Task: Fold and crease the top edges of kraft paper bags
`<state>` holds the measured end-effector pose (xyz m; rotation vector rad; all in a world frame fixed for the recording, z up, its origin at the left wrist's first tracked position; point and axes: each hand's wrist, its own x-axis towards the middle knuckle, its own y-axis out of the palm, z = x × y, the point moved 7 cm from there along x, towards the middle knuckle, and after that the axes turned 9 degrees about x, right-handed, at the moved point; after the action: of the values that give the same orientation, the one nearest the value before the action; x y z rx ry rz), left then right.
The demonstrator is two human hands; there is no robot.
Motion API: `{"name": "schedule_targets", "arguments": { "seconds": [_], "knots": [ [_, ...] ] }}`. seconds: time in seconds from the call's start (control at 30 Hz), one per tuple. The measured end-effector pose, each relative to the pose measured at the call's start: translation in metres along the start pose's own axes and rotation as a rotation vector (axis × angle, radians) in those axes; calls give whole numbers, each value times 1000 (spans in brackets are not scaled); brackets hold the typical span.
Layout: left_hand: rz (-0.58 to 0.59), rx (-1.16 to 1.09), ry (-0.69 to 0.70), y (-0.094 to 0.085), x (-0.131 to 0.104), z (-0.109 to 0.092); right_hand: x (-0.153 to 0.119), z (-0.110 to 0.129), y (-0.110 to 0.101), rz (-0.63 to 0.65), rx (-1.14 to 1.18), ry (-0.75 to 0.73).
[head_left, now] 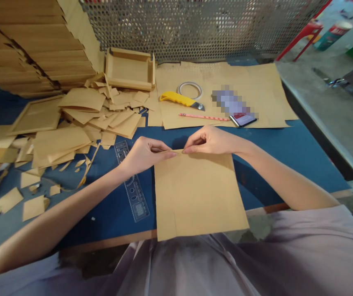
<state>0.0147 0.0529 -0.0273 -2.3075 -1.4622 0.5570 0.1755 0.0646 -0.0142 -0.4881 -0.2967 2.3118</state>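
Observation:
A brown cardboard sheet lies in front of me, its near edge reaching past the blue table's front edge. My left hand pinches the sheet's far edge between thumb and fingers. Close beside it, my right hand pinches the same edge, a small gap between the two. Under my left wrist, partly covered, a clear plastic ruler lies at a slant. Beyond my hands are a pink pencil, a yellow cutter with its blade end to the right, and a roll of tape.
Cardboard scraps cover the left of the blue table. Behind them stand an open cardboard tray and tall cardboard stacks. A phone rests on flat cardboard at the back right. A perforated metal panel rises behind.

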Motion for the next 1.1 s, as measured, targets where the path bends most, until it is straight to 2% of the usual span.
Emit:
{"name": "schedule_targets", "arguments": {
  "seconds": [0.27,0.47,0.67,0.8,0.93,1.1],
  "knots": [
    [-3,2,7,5,-2,-4,1,6,6,-37,1,-69],
    [22,-29,34,2,-1,-5,2,3,4,-30,49,-86],
    [63,-57,20,2,1,0,1,-4,1,-8,63,-39],
    [36,-73,5,3,1,0,1,-3,3,12,65,-4],
    [10,-83,12,2,0,-2,2,0,4,-5,45,-37],
    [64,-132,-97,-4,2,0,0,-3,1,-51,73,-15]
  ]
}}
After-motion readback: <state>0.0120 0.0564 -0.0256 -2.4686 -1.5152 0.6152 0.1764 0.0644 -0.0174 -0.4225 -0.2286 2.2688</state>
